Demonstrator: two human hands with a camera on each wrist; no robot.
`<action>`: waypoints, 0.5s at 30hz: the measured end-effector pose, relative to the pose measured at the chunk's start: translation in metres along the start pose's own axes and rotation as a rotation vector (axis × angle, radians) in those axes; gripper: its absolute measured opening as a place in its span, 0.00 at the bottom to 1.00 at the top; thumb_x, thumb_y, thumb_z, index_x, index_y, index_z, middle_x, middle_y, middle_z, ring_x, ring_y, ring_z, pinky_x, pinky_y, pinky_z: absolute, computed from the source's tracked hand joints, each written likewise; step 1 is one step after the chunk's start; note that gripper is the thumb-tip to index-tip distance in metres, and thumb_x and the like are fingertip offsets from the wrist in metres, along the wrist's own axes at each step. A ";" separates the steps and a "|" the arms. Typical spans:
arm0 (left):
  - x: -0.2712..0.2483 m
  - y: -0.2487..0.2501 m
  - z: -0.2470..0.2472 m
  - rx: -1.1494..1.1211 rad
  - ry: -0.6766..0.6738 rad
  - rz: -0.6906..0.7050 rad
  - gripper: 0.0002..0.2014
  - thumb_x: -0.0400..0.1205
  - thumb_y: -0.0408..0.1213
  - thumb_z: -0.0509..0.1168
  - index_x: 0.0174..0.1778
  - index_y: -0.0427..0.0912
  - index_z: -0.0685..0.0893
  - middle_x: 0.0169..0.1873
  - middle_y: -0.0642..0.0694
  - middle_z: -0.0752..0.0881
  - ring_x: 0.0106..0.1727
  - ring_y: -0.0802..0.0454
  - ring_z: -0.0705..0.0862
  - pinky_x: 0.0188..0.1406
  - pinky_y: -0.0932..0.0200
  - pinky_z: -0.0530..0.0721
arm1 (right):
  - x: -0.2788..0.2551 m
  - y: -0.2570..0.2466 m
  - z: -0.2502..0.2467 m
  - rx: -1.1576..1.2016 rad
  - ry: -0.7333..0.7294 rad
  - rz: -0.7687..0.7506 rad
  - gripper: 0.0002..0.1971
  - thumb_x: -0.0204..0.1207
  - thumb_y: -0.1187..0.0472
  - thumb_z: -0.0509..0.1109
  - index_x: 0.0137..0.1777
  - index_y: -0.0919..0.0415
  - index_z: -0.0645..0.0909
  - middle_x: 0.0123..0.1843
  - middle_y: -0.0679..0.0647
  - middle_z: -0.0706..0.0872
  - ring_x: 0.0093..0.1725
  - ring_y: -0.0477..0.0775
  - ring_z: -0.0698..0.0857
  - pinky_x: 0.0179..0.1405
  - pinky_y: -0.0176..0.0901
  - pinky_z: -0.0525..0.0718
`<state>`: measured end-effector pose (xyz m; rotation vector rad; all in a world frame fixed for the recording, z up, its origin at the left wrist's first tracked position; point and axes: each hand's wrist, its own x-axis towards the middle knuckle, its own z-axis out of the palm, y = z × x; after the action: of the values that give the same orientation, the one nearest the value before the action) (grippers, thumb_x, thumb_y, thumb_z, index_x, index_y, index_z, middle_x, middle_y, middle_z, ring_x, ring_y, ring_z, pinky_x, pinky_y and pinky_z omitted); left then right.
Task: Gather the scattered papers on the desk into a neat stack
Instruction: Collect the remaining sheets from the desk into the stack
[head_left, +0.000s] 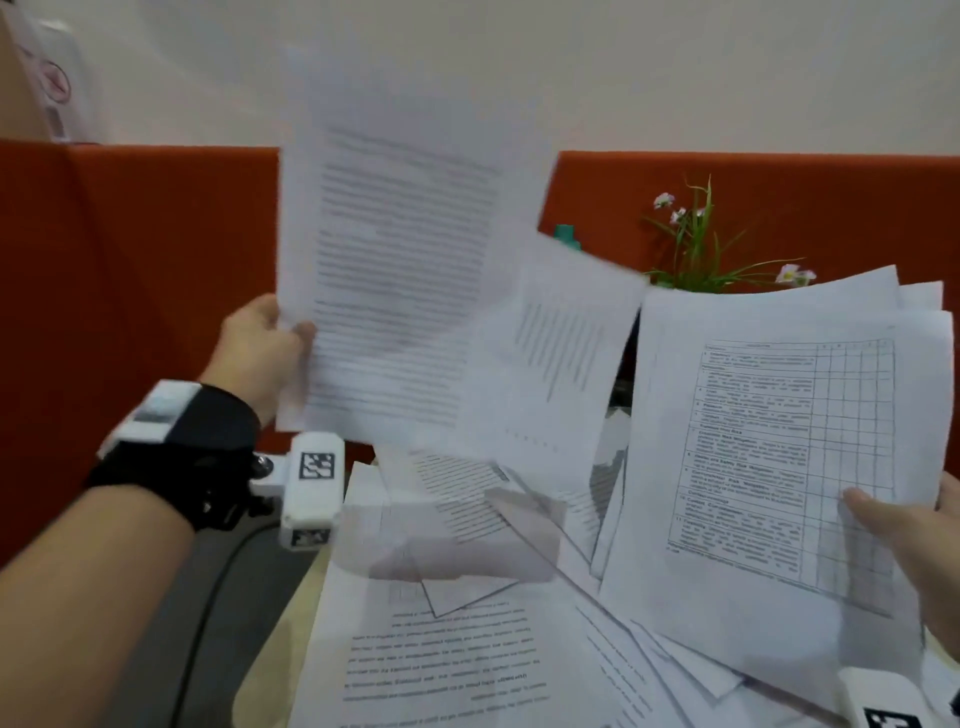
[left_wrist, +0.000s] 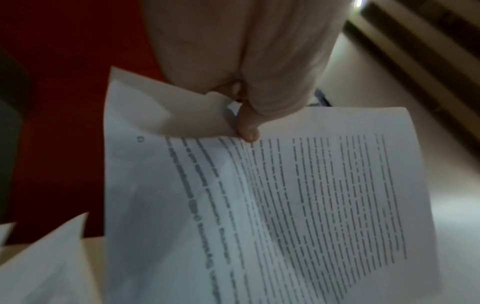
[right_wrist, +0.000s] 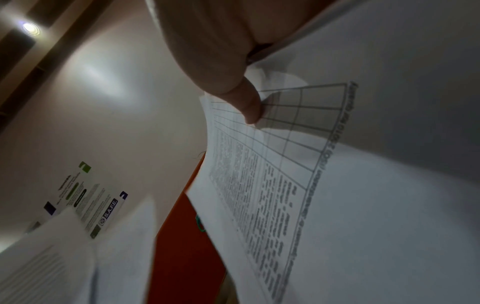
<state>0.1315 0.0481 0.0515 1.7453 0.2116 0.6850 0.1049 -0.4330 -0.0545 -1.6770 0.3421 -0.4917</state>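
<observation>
My left hand (head_left: 275, 338) is raised above the desk and pinches a few printed text sheets (head_left: 395, 260) by their left edge. The thumb (left_wrist: 246, 125) lies on top of these sheets (left_wrist: 298, 195) in the left wrist view. My right hand (head_left: 904, 525) grips a bundle of papers (head_left: 769, 441) at its lower right, the top sheet showing a ruled table. The thumb (right_wrist: 246, 102) presses on that table sheet (right_wrist: 285, 164). More printed sheets (head_left: 447, 660) lie scattered and overlapping on the desk below both hands.
An orange partition (head_left: 130, 291) runs behind the desk, with a small flowering plant (head_left: 696, 244) and a teal-capped object (head_left: 566, 236) in front of it. A cardboard box (head_left: 36, 78) stands at the upper left. A dark cable (head_left: 202, 613) hangs by the desk's left edge (head_left: 291, 613).
</observation>
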 end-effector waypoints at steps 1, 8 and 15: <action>0.004 0.008 -0.006 -0.023 0.000 0.005 0.15 0.84 0.25 0.60 0.66 0.37 0.79 0.59 0.42 0.85 0.64 0.41 0.84 0.68 0.41 0.80 | -0.007 -0.009 0.004 -0.001 -0.035 0.009 0.13 0.81 0.64 0.72 0.56 0.43 0.85 0.58 0.51 0.90 0.61 0.67 0.88 0.63 0.72 0.81; -0.010 0.040 0.030 0.300 -0.336 0.080 0.10 0.82 0.31 0.64 0.58 0.42 0.83 0.57 0.45 0.88 0.57 0.45 0.86 0.64 0.45 0.82 | -0.023 -0.044 0.042 0.062 -0.346 0.095 0.19 0.83 0.74 0.63 0.68 0.57 0.82 0.57 0.56 0.92 0.57 0.62 0.89 0.51 0.55 0.83; -0.039 -0.025 0.092 0.580 -0.527 -0.018 0.13 0.82 0.33 0.62 0.60 0.40 0.86 0.55 0.40 0.89 0.57 0.40 0.86 0.58 0.45 0.85 | -0.035 -0.037 0.054 0.033 -0.481 0.355 0.12 0.86 0.70 0.63 0.65 0.63 0.82 0.57 0.63 0.92 0.56 0.67 0.88 0.54 0.61 0.83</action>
<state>0.1553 -0.0395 0.0027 2.4081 0.0583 0.1256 0.0997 -0.3635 -0.0291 -1.5996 0.2641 0.1702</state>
